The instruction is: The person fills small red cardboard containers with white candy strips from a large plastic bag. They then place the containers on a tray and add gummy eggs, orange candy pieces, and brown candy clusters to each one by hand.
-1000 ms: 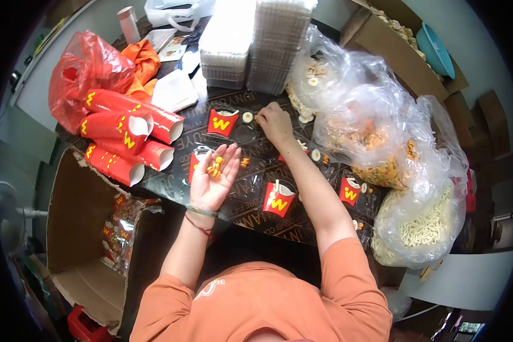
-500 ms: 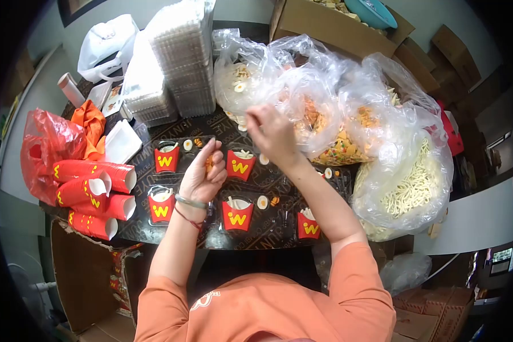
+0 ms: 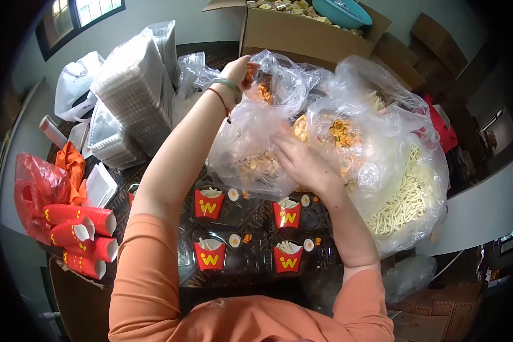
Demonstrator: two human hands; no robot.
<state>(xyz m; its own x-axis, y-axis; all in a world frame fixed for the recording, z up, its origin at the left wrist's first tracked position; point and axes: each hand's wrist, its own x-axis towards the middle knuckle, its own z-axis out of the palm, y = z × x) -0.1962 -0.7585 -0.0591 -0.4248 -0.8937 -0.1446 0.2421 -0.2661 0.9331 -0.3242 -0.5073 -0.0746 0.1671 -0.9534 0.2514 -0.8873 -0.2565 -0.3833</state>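
The left hand [image 3: 235,73] is cupped around orange pieces [image 3: 249,74] at the mouth of the rear bag [image 3: 284,94], presumably so that none spill. More orange pieces lie inside that bag. The right hand [image 3: 306,164] rests flat against the front bag [image 3: 233,139], apparently to steady it or press it down; whether it pinches the film cannot be told. The right bag [image 3: 382,225] contains pale sticks [image 3: 403,204]. Clear trays [image 3: 237,261] near the person each carry a red carton [image 3: 209,205] of sticks and an egg [image 3: 233,195], probably spread out for easy reach.
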